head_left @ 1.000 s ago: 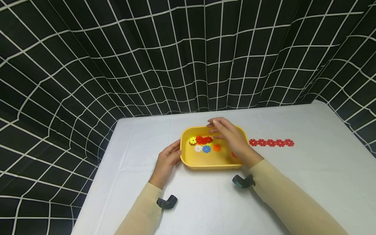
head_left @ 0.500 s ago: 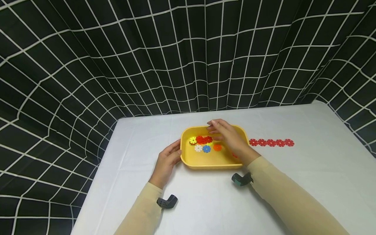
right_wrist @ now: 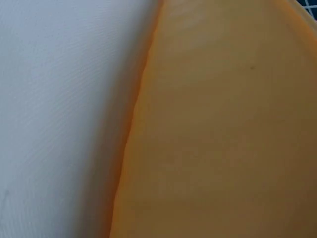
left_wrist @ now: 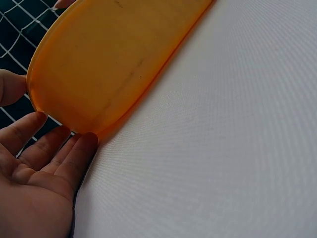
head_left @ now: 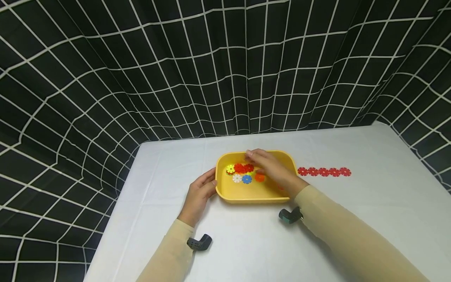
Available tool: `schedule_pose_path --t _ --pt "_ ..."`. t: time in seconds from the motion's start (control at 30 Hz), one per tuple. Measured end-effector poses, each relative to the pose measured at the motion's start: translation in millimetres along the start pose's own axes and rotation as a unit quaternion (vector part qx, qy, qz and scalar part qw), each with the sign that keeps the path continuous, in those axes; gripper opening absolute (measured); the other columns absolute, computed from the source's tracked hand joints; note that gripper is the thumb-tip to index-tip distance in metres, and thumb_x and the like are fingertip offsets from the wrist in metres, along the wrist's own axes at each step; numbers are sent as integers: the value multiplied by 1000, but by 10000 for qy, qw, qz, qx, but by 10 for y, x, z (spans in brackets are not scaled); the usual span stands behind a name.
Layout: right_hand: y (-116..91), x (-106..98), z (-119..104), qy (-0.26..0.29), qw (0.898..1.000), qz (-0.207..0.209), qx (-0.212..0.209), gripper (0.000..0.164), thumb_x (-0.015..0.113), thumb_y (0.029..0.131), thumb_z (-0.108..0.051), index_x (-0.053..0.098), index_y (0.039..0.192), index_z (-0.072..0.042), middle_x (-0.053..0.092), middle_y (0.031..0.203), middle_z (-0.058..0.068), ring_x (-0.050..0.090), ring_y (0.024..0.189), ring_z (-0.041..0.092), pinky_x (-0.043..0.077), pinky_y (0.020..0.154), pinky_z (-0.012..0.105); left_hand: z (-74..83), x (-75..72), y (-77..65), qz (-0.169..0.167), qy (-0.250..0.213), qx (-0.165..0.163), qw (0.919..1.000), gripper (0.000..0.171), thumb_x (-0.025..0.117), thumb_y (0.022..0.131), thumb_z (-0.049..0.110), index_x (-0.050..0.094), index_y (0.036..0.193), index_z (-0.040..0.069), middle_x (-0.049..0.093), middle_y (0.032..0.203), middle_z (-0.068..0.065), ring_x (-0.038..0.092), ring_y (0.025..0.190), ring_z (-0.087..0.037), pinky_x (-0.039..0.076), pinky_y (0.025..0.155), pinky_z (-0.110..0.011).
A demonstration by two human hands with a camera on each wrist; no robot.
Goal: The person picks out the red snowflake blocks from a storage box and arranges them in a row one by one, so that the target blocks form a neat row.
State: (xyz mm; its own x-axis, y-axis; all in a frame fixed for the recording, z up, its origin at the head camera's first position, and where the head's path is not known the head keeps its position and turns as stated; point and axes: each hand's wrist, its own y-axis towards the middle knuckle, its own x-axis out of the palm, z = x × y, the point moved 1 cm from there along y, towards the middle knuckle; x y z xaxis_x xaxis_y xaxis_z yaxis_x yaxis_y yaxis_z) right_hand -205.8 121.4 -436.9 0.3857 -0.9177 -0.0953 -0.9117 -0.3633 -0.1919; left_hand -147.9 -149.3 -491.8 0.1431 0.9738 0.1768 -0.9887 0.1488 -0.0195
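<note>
left hand [head_left: 199, 192] relaxed, touching tray [head_left: 225, 194] | right hand [head_left: 273, 169] over discs [head_left: 243, 168]; grip hidden, cannot tell

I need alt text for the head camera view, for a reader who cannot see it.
A person's right hand reaches into a yellow tray of coloured flower-shaped discs while the left hand touches its side. A row of red discs lies on the white table.

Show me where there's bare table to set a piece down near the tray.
Free: white cloth in front of the yellow tray, and behind the row of red discs. Crowded: the tray's inside, where the right hand reaches; the left hand rests against its left wall.
</note>
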Motion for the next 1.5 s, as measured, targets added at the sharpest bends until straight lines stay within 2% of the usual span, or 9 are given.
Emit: schedule_pose_path --t 0.13,0.23,0.4,0.53,0.67,0.77,1.03,1.13,1.5 --pt "10 12 23 -270 9994 58 185 64 63 109 -51 57 149 -2 58 151 17 49 143 39 40 121 59 0 1 -3 -13 4 11 10000 49 62 109 7 57 157 4 57 157 -13 57 142 -29 55 109 -39" --pt "35 25 52 -667 9975 108 217 53 70 107 -37 59 149 -6 61 147 13 53 138 36 43 120 54 1 -1 -2 -39 10 24 10000 49 62 109 7 56 158 3 57 158 -14 57 142 -30 55 109 -39" --pt "75 65 109 -1195 9928 79 -73 47 73 102 -2 59 147 1 62 145 17 53 139 39 40 123 51 2 -3 -3 -30 25 -10 10000 49 62 109 8 56 158 4 57 158 -13 57 142 -29 55 109 -38" --pt "100 102 140 -1803 9831 196 -233 47 73 97 11 61 141 3 63 141 18 55 136 39 40 123 52 14 4 -6 15 17 -39 10000 48 62 109 7 58 157 5 58 157 -12 57 142 -28 55 109 -38" --pt "116 131 148 -2490 9675 378 -243 42 73 94 14 65 134 0 65 134 16 58 127 36 46 118 51 18 6 -5 48 30 -58 10000 48 61 109 6 58 156 5 58 157 -12 58 141 -28 55 109 -38" --pt "113 145 134 -2804 9582 490 -290 36 72 96 13 67 129 1 66 128 15 59 121 36 49 114 51 15 4 -3 53 39 -60 10000 47 61 109 6 58 156 5 58 156 -12 58 141 -28 55 109 -38" --pt "100 132 111 -3154 9452 774 -325 17 67 103 6 71 119 -1 68 114 12 60 111 35 52 110 50 17 9 -5 47 24 -40 10000 47 61 109 6 58 156 5 58 157 -12 57 142 -28 55 109 -38" --pt "98 128 105 -3118 9456 898 -223 15 68 104 4 72 117 -2 68 112 11 61 109 34 53 108 49 16 9 -7 49 53 -42 10000 47 62 109 7 58 156 5 58 157 -12 58 142 -28 55 109 -38" --pt "73 115 62 -2524 9621 1024 -119 20 70 104 2 68 124 -4 67 112 12 60 109 32 56 104 43 14 7 -12 55 -23 -68 10000 48 62 109 7 58 156 5 58 157 -13 58 141 -29 55 109 -38"
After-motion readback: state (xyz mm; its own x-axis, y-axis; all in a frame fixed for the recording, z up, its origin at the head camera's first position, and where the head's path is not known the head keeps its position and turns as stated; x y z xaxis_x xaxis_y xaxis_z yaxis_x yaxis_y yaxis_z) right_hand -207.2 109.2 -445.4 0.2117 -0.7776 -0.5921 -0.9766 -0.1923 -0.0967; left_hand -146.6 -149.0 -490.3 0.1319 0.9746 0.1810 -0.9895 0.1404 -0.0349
